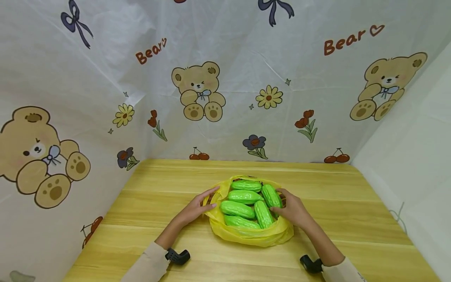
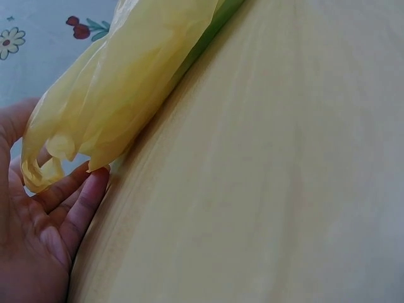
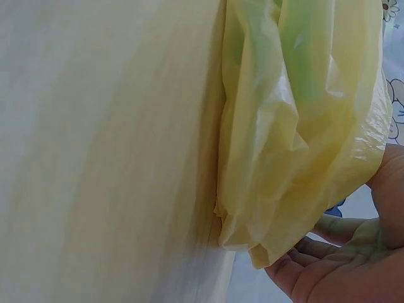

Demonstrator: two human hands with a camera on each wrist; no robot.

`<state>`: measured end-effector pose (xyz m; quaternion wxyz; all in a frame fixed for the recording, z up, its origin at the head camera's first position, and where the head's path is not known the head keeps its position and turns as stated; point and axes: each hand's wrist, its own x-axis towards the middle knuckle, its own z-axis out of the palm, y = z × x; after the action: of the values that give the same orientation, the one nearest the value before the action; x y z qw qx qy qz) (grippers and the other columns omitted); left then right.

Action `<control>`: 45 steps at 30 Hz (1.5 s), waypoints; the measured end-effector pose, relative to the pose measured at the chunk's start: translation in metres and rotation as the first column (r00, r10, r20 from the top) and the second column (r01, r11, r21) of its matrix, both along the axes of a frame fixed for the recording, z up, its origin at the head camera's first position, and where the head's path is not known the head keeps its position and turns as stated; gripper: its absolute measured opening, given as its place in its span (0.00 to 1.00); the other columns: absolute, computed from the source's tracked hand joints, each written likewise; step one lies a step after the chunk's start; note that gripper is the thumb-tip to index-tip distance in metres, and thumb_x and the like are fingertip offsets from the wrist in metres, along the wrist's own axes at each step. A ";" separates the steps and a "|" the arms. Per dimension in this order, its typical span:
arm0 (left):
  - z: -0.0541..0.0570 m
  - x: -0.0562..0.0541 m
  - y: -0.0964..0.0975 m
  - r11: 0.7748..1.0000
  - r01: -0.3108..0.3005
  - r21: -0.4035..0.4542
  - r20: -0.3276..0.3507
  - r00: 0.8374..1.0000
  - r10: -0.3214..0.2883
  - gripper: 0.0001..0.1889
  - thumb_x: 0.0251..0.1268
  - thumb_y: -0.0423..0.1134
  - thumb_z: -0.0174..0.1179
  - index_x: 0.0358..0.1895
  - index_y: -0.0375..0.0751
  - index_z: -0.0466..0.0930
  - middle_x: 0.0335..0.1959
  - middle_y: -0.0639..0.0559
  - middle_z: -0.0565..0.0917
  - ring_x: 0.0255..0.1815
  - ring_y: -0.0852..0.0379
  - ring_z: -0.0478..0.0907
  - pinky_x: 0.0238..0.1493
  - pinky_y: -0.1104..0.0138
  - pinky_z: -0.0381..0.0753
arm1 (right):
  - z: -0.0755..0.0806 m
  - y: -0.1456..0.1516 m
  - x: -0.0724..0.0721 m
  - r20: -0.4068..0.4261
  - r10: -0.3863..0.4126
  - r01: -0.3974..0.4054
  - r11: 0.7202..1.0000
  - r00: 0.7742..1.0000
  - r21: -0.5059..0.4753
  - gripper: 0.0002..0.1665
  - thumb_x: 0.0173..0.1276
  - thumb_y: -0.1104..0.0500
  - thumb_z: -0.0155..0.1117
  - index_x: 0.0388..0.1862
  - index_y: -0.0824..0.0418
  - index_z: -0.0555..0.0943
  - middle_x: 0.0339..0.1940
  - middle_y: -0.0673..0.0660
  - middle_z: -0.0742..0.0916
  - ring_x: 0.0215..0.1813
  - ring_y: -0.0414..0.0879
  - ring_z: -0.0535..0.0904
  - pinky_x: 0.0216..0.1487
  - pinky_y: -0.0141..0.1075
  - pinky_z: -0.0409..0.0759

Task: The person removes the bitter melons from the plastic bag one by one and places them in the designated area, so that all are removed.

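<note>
A yellow plastic bag (image 1: 243, 236) lies open-topped on the table, its rim spread around several glossy green bitter melons (image 1: 237, 209). At the bag's left side my left hand (image 1: 193, 209) holds the rim, thumb over the inner edge. In the left wrist view, the bag's loose handle (image 2: 47, 173) hangs between thumb and fingers. On the opposite side, my right hand (image 1: 293, 209) holds the rim, with its thumb near the lower end of the rightmost bitter melon (image 1: 271, 196). Its other fingers (image 3: 300, 268) sit against the outside of the bag in the right wrist view.
The wooden table (image 1: 148, 192) extends around the bag on all sides. A white sheet printed with bears (image 1: 202, 92) and flowers hangs behind and to the left. At the right stands a plain white wall (image 1: 419, 149), with a thin cord (image 1: 399, 215) beside the table edge.
</note>
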<state>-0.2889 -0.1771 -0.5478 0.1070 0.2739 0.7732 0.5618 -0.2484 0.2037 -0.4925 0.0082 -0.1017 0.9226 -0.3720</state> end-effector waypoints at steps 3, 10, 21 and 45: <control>-0.001 0.000 0.000 1.000 -0.006 -0.001 -0.004 1.000 0.006 0.32 0.76 0.41 0.59 0.80 0.55 0.60 0.80 0.54 0.58 0.81 0.47 0.51 0.75 0.39 0.48 | 0.000 0.001 0.000 -0.008 0.001 -0.001 1.000 1.000 -0.002 0.39 0.63 0.62 0.75 0.71 0.72 0.70 0.52 0.68 0.84 0.49 0.60 0.82 0.45 0.49 0.83; -0.001 0.001 0.001 1.000 -0.011 0.006 -0.007 1.000 0.011 0.32 0.76 0.37 0.59 0.79 0.53 0.62 0.80 0.51 0.60 0.79 0.46 0.54 0.75 0.40 0.48 | 0.005 0.005 0.002 -0.034 0.000 -0.001 1.000 0.999 -0.028 0.35 0.65 0.64 0.72 0.68 0.74 0.73 0.53 0.70 0.84 0.51 0.62 0.83 0.47 0.50 0.83; -0.004 0.003 -0.002 1.000 -0.023 -0.013 -0.031 0.999 0.023 0.31 0.77 0.41 0.58 0.79 0.52 0.62 0.76 0.50 0.66 0.70 0.46 0.64 0.71 0.43 0.57 | 0.013 0.012 0.003 -0.106 -0.010 0.003 0.998 0.994 -0.059 0.27 0.68 0.62 0.70 0.63 0.72 0.79 0.56 0.71 0.84 0.51 0.64 0.83 0.45 0.48 0.84; -0.002 0.000 -0.001 1.000 -0.017 -0.004 -0.039 0.999 0.017 0.31 0.77 0.41 0.58 0.79 0.51 0.62 0.74 0.50 0.68 0.67 0.48 0.65 0.70 0.44 0.58 | 0.025 0.027 0.000 -0.163 -0.083 0.056 0.985 0.983 -0.162 0.24 0.71 0.62 0.69 0.64 0.66 0.80 0.60 0.70 0.83 0.52 0.68 0.83 0.44 0.49 0.85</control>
<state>-0.2888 -0.1780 -0.5502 0.0877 0.2781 0.7786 0.5556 -0.2483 0.2305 -0.4679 -0.0911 -0.1009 0.8908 -0.4336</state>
